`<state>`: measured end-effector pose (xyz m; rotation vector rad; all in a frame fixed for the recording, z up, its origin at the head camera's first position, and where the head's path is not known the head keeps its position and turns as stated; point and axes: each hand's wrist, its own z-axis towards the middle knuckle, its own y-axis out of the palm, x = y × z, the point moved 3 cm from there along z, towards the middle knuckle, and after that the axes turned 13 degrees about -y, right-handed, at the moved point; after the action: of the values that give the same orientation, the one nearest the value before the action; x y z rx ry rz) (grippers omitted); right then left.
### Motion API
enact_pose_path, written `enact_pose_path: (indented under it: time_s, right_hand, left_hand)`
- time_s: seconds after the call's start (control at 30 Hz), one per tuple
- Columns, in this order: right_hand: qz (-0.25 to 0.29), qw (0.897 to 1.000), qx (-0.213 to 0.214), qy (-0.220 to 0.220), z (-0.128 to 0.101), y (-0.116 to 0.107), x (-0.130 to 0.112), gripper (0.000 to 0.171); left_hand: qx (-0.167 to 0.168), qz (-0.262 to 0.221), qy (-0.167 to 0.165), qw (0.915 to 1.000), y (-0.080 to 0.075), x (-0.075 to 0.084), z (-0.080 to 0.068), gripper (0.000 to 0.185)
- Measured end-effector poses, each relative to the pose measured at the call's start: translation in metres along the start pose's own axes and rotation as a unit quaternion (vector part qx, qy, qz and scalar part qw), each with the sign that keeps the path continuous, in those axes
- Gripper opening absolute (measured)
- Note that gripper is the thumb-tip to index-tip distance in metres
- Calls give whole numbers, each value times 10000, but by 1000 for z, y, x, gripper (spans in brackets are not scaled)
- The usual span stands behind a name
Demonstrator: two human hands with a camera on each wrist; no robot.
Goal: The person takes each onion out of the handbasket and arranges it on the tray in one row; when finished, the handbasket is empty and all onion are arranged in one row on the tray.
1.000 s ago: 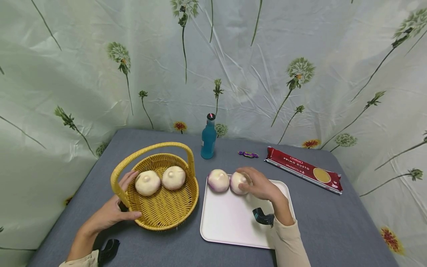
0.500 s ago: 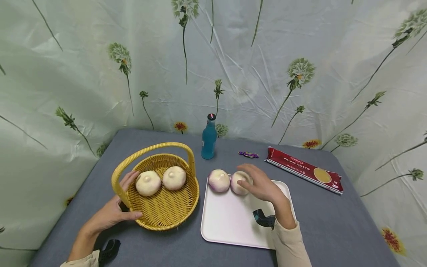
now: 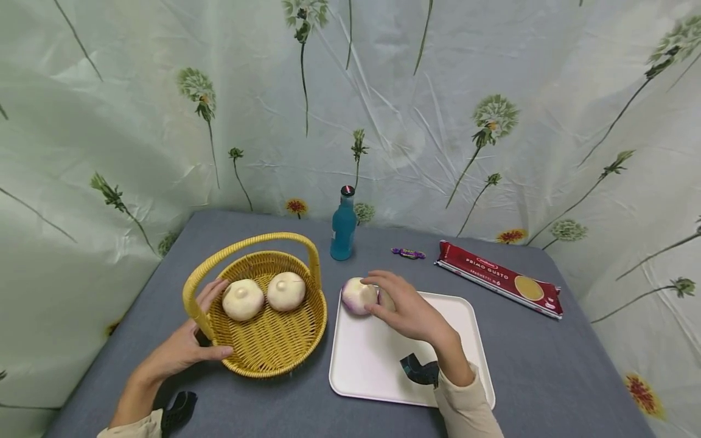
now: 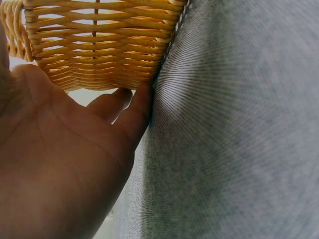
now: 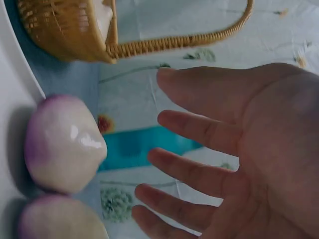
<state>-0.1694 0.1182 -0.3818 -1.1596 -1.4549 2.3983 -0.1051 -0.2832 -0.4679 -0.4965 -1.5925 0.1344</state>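
Right now your right hand (image 3: 408,313) hovers over the far left corner of the white tray (image 3: 378,371), fingers spread and relaxed, holding nothing; the right wrist view shows them apart from the purple-tinged turnip (image 3: 357,295) just beside them. A second turnip (image 5: 60,219) sits against the first, mostly hidden under your hand in the head view. Your left hand (image 3: 183,350) rests on the near left rim of the yellow wicker basket (image 3: 268,344), thumb along the front wall, fingers up against the side, lightly curled round it; the left wrist view shows fingertips (image 4: 142,97) touching the weave where it meets the grey tablecloth (image 3: 547,365). Two pale turnips (image 3: 263,297) lie side by side inside the basket, touching. Basket stands left of the tray, near but apart. At the table's far edge: blue bottle (image 3: 343,226) upright, small purple candy (image 3: 408,253), red spaghetti pack (image 3: 498,277) lying flat toward the far right corner.
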Motion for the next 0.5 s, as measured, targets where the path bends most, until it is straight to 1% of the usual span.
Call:
enact_pose_path:
  time_s: [0.13,0.27,0.5]
  right_hand:
    - [-23,9999,-61,-136,6,8,-11,44]
    - [131,9995,-171,-233,9,18,-21,44]
    - [215,9974,-300,-622,18,38,-39,45]
  left_hand:
    - [-3,-17,-11,10000,0,0,-1,114]
    - [-19,-19,10,10000,0,1,0,115]
    - [-14,-18,23,10000,0,1,-1,116]
